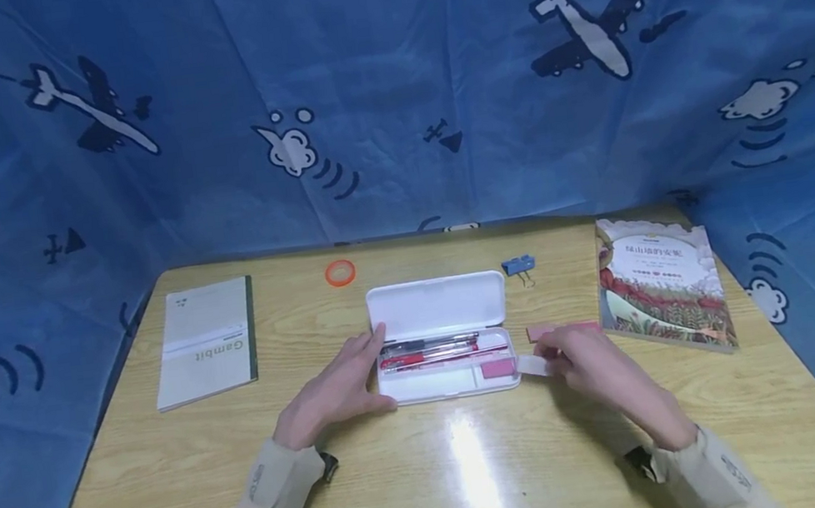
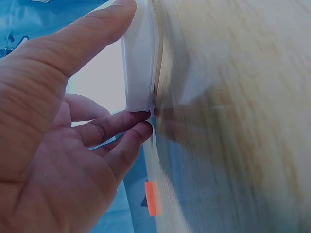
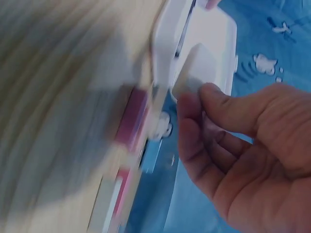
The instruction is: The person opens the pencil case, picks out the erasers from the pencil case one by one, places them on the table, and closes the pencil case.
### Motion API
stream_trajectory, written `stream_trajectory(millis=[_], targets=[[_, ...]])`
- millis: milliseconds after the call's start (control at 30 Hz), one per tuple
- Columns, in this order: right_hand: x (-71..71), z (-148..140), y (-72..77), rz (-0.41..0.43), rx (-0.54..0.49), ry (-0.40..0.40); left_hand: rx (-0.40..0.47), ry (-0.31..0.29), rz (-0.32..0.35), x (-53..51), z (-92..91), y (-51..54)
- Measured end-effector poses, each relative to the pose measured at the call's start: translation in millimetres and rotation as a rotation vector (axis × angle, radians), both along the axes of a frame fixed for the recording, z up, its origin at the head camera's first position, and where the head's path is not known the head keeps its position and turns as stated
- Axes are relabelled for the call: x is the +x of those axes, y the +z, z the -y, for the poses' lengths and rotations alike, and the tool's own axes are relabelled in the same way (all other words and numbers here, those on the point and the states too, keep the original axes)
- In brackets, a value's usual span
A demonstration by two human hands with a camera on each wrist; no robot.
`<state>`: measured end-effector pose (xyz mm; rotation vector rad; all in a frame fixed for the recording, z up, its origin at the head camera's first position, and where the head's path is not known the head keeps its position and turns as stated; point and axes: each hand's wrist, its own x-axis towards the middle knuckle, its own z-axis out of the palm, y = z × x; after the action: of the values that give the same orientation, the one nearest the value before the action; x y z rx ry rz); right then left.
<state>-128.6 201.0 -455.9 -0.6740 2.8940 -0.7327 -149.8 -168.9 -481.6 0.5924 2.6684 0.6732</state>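
Note:
A white pencil case (image 1: 430, 385) lies on the table with its lid raised at the back. Several pens (image 1: 429, 344) fill its rear section, and a pink block (image 1: 498, 368) sits in its front right compartment. My left hand (image 1: 336, 388) grips the left end of the case, thumb at the front corner and fingers near the hinge. Between thumb and fingers, my right hand (image 1: 593, 363) pinches a small flat white piece (image 3: 197, 68) with a rounded end, just beside the case's right end. Beyond that hand lies a pink strip-shaped thing (image 1: 540, 332), partly hidden by it.
Behind the case are an orange tape roll (image 1: 340, 272) and a blue binder clip (image 1: 518, 265). A pale notebook (image 1: 206, 342) lies at the left, and an illustrated book (image 1: 660, 284) at the right. A blue curtain (image 1: 390, 105) hangs around the table (image 1: 403, 481).

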Motion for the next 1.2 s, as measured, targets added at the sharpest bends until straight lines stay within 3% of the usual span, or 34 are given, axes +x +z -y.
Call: stream_trajectory(millis=[200,433,833,1200], targets=[[13.8,-31.5,-4.2,0.032,0.073,-0.017,0.008,0.0,0.014,0.3,0.3,-0.4],[25.2,-39.3,-12.0,0.045,0.078,-0.023,-0.006,0.015,0.021,0.4,1.9,0.3],[27.5,-38.6,-14.6,0.001,0.081,-0.041,-0.019,0.015,0.023,0.1,-0.3,0.0],[24.7,-37.3,-16.7,0.02,0.081,-0.066,-0.029,0.016,0.02,0.0,-1.2,-0.4]])
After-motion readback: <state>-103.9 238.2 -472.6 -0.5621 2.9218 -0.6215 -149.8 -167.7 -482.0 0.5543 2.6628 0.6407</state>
